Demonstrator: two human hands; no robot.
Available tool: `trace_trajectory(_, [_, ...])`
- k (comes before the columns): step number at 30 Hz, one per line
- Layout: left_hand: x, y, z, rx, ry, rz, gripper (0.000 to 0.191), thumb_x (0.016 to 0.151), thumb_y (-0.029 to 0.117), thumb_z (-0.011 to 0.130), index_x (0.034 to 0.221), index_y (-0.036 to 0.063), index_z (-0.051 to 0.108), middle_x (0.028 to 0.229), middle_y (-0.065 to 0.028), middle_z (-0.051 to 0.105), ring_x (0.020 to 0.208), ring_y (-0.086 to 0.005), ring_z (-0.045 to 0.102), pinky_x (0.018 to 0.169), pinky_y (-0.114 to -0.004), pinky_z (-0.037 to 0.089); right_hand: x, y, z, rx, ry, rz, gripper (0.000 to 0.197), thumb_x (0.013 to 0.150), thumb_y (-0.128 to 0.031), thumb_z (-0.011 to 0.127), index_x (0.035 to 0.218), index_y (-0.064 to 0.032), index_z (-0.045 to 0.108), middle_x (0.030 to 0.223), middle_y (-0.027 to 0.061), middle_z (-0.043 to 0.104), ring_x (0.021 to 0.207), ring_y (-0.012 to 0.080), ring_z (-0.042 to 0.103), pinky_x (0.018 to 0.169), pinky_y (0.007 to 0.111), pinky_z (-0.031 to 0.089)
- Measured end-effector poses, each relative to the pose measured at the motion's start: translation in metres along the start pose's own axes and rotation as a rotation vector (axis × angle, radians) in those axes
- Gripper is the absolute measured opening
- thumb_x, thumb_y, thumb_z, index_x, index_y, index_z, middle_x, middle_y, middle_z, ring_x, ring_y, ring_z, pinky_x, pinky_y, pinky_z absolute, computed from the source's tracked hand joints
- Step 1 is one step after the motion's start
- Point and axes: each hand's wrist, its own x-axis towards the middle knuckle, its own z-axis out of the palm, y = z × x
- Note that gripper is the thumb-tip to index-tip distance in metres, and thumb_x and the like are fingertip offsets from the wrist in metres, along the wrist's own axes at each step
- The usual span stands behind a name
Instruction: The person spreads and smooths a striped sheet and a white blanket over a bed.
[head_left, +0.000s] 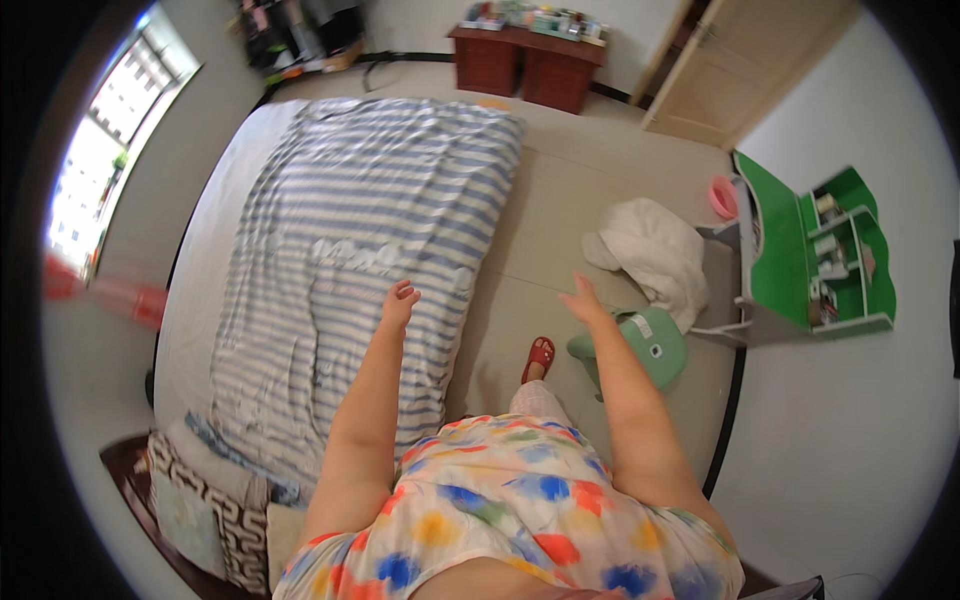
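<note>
My left hand (401, 306) is held out over the bed's right side with its fingers loosely curled and nothing in it. Beneath it spreads a blue-and-white striped quilt (360, 195), wrinkled, on a pale bed sheet (199, 247). My right hand (585, 300) reaches forward above the tiled floor, fingers apart and holding nothing. Close to my right forearm stands a green plastic stool (660, 360), partly hidden by that arm. Just beyond it, a white fluffy blanket (645, 240) is draped over something by the desk. I cannot tell whether either hand touches anything.
A green-and-white desk with shelves (780, 240) stands along the right wall, a pink basin (724, 197) beside it. At the back are a dark red desk (525, 67) with bottles and a wooden door (739, 67). Pillows (210, 510) lie at the lower left. My red slipper (538, 358) is on the floor.
</note>
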Motion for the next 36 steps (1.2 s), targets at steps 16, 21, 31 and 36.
trace_trajectory(16, [0.159, 0.067, 0.374, 0.347, -0.398, -0.08, 0.064, 0.068, 0.021, 0.07, 0.122, 0.0081, 0.039, 0.115, -0.0162, 0.046, 0.106, -0.0218, 0.045, 0.086, -0.032, 0.039, 0.1, 0.209, -0.195, 0.065, 0.231, 0.397, 0.084, 0.07, -0.03, 0.066, 0.133, -0.0028, 0.018, 0.132, 0.023, 0.024, 0.123, 0.0332, 0.026, 0.1, 0.037, 0.026])
trace_trajectory(21, [0.223, 0.07, 0.461, 0.485, -0.46, -0.056, 0.068, 0.067, 0.024, 0.071, 0.124, 0.0085, 0.037, 0.121, -0.019, 0.041, 0.109, -0.0247, 0.043, 0.086, -0.036, 0.039, 0.146, 0.26, -0.235, 0.206, 0.319, 0.517, 0.086, 0.068, -0.032, 0.067, 0.133, -0.0032, 0.018, 0.132, 0.0234, 0.026, 0.123, 0.033, 0.026, 0.1, 0.037, 0.027])
trace_trajectory(31, [0.34, 0.049, 0.652, 0.834, -0.576, -0.024, 0.084, 0.063, 0.033, 0.073, 0.13, 0.0148, 0.027, 0.128, -0.0206, 0.032, 0.115, -0.0328, 0.038, 0.09, -0.042, 0.038, 0.226, 0.393, -0.262, 0.508, 0.469, 0.946, 0.097, 0.068, -0.039, 0.069, 0.136, -0.0099, 0.007, 0.137, 0.0184, 0.02, 0.123, 0.0308, 0.027, 0.098, 0.038, 0.03])
trace_trajectory(36, [0.385, 0.007, 0.738, 0.975, -0.612, 0.0, 0.093, 0.061, 0.039, 0.073, 0.133, 0.0162, 0.019, 0.131, -0.0208, 0.027, 0.119, -0.0343, 0.032, 0.095, -0.043, 0.034, 0.278, 0.486, -0.238, 0.683, 0.573, 1.19, 0.106, 0.062, -0.051, 0.068, 0.136, -0.0101, 0.005, 0.135, 0.0233, 0.019, 0.124, 0.0353, 0.025, 0.098, 0.041, 0.029])
